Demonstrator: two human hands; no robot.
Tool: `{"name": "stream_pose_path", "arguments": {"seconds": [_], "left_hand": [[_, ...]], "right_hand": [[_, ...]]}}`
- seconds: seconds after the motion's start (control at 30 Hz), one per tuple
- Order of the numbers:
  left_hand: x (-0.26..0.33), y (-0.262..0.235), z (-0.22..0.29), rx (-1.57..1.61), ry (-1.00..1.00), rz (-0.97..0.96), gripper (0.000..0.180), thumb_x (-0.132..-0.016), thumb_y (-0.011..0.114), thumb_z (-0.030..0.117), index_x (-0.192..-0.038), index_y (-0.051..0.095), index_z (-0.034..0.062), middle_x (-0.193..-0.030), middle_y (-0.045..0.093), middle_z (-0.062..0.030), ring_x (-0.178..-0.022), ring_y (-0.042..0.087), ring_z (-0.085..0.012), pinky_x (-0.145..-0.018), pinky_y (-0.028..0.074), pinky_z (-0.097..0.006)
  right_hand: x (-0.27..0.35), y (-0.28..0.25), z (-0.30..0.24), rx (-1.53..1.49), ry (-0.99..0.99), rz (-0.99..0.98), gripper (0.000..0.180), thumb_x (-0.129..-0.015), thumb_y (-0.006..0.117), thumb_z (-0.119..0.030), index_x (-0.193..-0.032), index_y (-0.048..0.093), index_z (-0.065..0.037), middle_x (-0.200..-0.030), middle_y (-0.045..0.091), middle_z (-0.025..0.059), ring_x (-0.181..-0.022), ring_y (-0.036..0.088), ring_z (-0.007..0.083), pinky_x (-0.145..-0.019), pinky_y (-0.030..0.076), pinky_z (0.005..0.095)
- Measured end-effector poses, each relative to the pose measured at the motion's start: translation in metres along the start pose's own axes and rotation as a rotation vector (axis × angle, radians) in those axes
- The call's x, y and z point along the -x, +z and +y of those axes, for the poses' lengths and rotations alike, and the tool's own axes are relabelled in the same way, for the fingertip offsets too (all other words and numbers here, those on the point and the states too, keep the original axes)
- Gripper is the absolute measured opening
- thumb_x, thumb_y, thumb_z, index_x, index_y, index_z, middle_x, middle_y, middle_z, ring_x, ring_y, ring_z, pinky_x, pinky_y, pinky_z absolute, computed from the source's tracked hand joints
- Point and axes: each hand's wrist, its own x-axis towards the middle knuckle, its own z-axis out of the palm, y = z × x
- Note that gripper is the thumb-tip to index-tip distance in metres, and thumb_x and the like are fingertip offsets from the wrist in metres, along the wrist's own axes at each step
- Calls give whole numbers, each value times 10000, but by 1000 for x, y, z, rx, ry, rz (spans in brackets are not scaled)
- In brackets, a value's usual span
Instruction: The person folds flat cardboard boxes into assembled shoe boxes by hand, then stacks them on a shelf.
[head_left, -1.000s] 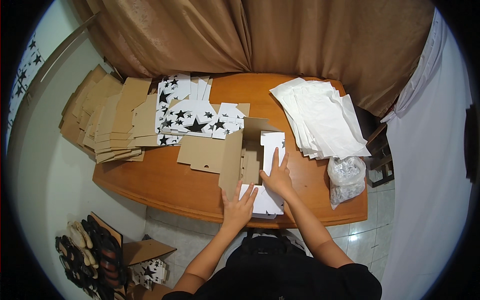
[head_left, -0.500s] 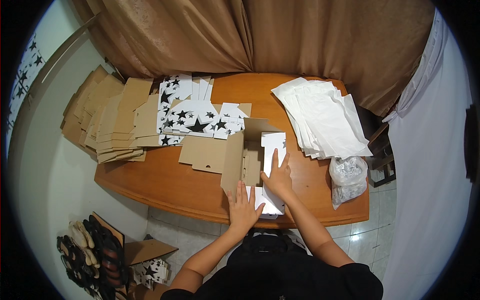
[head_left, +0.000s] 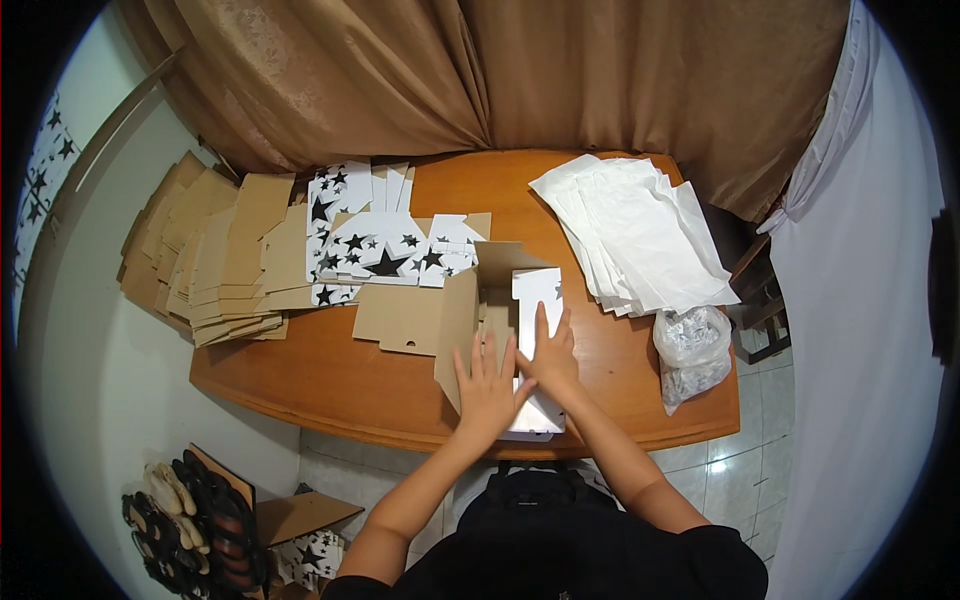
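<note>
Near the table's front edge stands a partly folded cardboard box [head_left: 458, 325], brown inside and white with stars outside. Its left and far panels rise upright, while a white flap [head_left: 538, 287] lies folded along the right side. My right hand [head_left: 552, 358] lies on that flap with its fingers stretched forward. Across the box's near end reaches my left hand [head_left: 488, 390], fingers spread and partly covering the opening; whether it touches the box I cannot tell. The thumb of my left hand comes close to my right hand. Neither hand grips anything.
Flat star-printed box blanks [head_left: 375, 248] lie left of the box, beside a stack of brown cardboard [head_left: 235, 255]. White paper sheets [head_left: 640, 235] and a clear plastic bag [head_left: 692, 355] occupy the table's right side. Shoes [head_left: 190, 520] sit at the lower left.
My left hand has moved forward from the box's near edge to over its opening. My right hand stays on the white flap. The whole view has shifted slightly.
</note>
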Motion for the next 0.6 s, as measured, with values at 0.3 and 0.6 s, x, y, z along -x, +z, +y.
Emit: {"name": "stream_pose_path", "arguments": {"seconds": [0.3, 0.6], "left_hand": [[-151, 8, -43, -121, 157, 176, 764, -730, 667, 339, -1370, 315, 114, -1406, 288, -136, -1297, 269, -293, -1049, 228, -472], [-133, 20, -62, -159, 810, 306, 228, -733, 549, 152, -956, 564, 105, -849, 544, -27, -717, 519, -186, -668, 416, -310]], "right_hand": [[-2, -7, 0, 39, 24, -15, 936, -706, 669, -463, -1421, 184, -100, -1401, 128, 337, -1256, 267, 480, -899, 430, 490], [-3, -4, 15, 55, 40, 28, 873, -742, 634, -454, -1428, 186, -152, -1410, 123, 310, -1218, 289, 526, -832, 486, 489]]}}
